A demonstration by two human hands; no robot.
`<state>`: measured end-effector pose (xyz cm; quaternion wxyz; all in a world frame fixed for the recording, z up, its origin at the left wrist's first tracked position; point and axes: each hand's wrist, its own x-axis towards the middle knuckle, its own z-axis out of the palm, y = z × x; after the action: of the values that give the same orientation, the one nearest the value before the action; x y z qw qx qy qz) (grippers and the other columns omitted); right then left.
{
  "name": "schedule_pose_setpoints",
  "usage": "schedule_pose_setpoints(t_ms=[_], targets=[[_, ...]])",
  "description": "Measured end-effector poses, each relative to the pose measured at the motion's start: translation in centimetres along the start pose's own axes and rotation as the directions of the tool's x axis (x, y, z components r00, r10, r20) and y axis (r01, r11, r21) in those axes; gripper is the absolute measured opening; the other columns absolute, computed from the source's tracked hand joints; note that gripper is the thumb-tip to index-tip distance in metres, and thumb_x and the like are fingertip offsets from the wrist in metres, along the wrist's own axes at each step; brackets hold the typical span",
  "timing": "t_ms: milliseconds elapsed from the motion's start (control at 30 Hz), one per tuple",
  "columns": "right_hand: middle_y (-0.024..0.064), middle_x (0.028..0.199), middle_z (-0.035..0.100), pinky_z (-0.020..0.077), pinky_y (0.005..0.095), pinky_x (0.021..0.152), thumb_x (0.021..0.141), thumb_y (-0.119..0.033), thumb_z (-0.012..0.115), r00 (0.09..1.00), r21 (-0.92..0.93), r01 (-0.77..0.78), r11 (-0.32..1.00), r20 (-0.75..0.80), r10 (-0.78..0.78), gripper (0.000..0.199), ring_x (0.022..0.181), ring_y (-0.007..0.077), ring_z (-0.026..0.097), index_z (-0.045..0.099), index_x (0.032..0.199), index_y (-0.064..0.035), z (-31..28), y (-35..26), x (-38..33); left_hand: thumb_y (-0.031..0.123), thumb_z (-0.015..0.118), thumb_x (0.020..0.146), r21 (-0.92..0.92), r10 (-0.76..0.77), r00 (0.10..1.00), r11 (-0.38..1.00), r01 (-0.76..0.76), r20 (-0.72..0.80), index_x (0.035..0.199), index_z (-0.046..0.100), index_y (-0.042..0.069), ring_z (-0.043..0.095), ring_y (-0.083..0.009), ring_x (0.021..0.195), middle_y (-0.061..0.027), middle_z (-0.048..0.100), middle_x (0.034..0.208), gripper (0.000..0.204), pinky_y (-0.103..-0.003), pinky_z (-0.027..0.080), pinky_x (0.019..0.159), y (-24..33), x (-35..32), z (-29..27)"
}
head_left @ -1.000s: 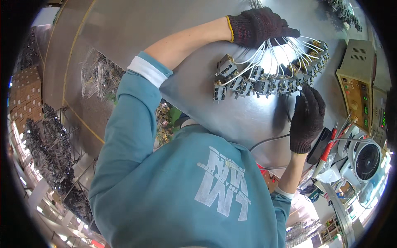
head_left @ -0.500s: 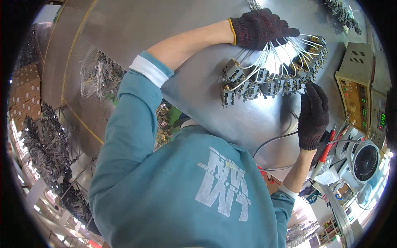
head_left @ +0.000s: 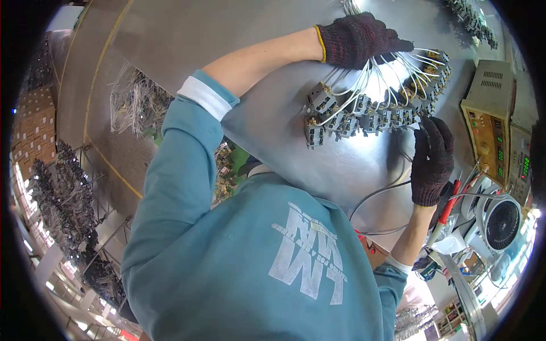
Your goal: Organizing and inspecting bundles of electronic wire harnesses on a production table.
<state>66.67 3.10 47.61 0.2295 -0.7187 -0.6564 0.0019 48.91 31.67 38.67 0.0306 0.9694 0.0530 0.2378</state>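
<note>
My left hand (head_left: 358,41), in a dark knitted glove with a yellow cuff edge, is closed around a bundle of white wires (head_left: 359,85) over the metal table. The wires fan out to a curved row of small grey blocks with brass-coloured parts (head_left: 372,120), which look like switches or sockets. At the right end of the row's near side, my gloved right hand (head_left: 432,162) has its fingers drawn together. A small white tip (head_left: 418,124) shows at those fingertips, touching or very close to a block; what else they hold is hidden.
Bench instruments with lit displays (head_left: 483,133) stand at the right, beside a small round fan (head_left: 501,225). Red-handled leads (head_left: 449,206) lie by my right wrist, and a dark cable (head_left: 368,198) loops over the table edge. More wired parts (head_left: 472,23) lie far right; wire bundles (head_left: 139,99) sit at left.
My right hand has shifted very slightly, staying by the same end of the row. The left hand keeps its hold on the wires, almost still.
</note>
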Motion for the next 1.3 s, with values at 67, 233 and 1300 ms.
schedule_pose_setpoints(t_ms=[67, 233, 1300], targets=[[0.0138, 0.128, 0.073, 0.0601, 0.0406, 0.093, 0.092, 0.002, 0.078, 1.000, -0.003, 0.023, 1.000, -0.004, -0.023, 0.041, 0.115, 0.0312, 0.074, 0.078, 0.130, -0.0136, -0.2, 0.5, 0.0, 0.018, 0.067, 0.094, -0.024, 0.020, 0.999, 0.999, -0.021, -0.048, 0.160, 0.052, 0.017, 0.078, -0.0342, 0.098, -0.0158, 0.075, 0.119, 0.068, -0.050, 0.061, 0.083, -0.1, -0.1, 0.7], [0.0162, 0.132, 0.071, 0.0585, 0.0407, 0.099, 0.096, 0.002, 0.076, 0.993, -0.005, 0.088, 0.996, 0.086, -0.087, 0.039, 0.120, 0.0332, 0.072, 0.076, 0.133, -0.0117, -0.9, 2.2, 2.1, 0.019, 0.066, 0.094, -0.029, 0.018, 0.998, 0.999, -0.020, -0.068, 0.158, 0.054, 0.018, 0.078, -0.0342, 0.098, -0.0154, 0.075, 0.118, 0.065, -0.050, 0.061, 0.083, -1.1, 1.5, 1.5], [0.0177, 0.127, 0.076, 0.0595, 0.0400, 0.098, 0.096, -0.003, 0.079, 0.997, -0.045, -0.074, 0.996, 0.028, 0.076, 0.029, 0.114, 0.0334, 0.076, 0.078, 0.124, -0.0077, -1.8, -1.6, 2.6, 0.020, 0.063, 0.096, 0.011, -0.054, 0.998, 0.998, 0.054, 0.014, 0.152, 0.059, 0.015, 0.078, -0.0340, 0.098, -0.0150, 0.076, 0.111, 0.056, -0.050, 0.061, 0.082, -1.2, 3.8, -0.4]])
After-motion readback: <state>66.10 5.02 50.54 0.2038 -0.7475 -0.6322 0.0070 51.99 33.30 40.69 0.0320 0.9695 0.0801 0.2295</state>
